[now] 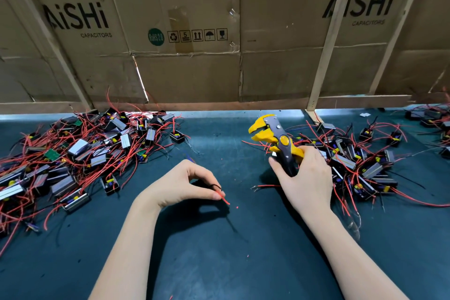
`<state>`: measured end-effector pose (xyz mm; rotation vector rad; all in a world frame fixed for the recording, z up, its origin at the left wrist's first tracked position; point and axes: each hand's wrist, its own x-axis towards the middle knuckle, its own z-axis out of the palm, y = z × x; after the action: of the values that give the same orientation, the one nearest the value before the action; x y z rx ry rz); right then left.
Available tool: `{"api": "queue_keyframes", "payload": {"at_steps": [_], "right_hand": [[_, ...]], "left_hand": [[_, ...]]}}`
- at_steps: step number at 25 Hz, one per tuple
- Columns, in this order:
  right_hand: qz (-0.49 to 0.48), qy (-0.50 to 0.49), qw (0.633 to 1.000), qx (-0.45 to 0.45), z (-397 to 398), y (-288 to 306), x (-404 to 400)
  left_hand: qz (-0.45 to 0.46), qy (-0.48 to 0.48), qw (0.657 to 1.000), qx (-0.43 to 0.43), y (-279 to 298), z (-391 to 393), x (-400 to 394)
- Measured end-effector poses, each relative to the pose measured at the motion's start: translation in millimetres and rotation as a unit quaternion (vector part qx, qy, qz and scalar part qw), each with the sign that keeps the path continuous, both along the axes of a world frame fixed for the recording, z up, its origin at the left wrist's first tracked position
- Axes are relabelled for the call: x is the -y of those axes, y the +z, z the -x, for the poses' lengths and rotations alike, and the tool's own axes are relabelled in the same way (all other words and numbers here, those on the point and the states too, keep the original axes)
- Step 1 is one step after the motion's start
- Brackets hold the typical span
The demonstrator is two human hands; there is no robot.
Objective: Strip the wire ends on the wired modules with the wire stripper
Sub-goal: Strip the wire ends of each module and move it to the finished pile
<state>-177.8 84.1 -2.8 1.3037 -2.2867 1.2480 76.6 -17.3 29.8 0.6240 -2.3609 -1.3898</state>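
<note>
My right hand (304, 178) grips the handles of a yellow and grey wire stripper (275, 136), which is raised off the mat with its jaws apart and pointing left. My left hand (180, 185) pinches the ends of a red wire (225, 200) and a black wire between thumb and fingers, low over the dark green mat (219, 238). The module they belong to is hidden under that hand. Piles of small black wired modules with red and black leads lie at the left (73, 151) and at the right (360, 161).
A cardboard wall with wooden battens (326, 39) closes the far side of the bench. More modules (428, 117) sit at the far right. Tiny bits of red insulation (237, 207) are scattered on the mat between my hands. One loose module (177, 136) lies beside the left pile.
</note>
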Motion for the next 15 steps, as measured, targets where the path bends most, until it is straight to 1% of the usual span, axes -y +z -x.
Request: {"api": "queue_keyframes", "payload": {"at_steps": [3,5,7,9,10,12,15], "right_hand": [[0.070,0.080,0.991,0.085,-3,6,-3],[0.104,0.142,0.979,0.105,-7,9,-6],[0.120,0.211,0.963,0.121,-12,10,-8],[0.108,0.272,0.939,0.181,-15,8,-8],[0.086,0.290,0.929,0.215,-16,7,-7],[0.033,0.304,0.916,0.260,-16,3,-4],[0.008,0.303,0.900,0.313,-13,1,-1]], "left_hand": [[-0.034,0.024,0.999,-0.010,-2,2,-2],[-0.058,0.084,0.993,-0.065,-3,3,-3],[-0.036,0.175,0.974,-0.140,-5,8,0],[0.000,0.266,0.948,-0.172,-8,15,3],[0.006,0.298,0.938,-0.179,-9,19,3],[0.008,0.330,0.923,-0.197,-11,26,1],[0.037,0.335,0.917,-0.215,-14,33,-4]]}}
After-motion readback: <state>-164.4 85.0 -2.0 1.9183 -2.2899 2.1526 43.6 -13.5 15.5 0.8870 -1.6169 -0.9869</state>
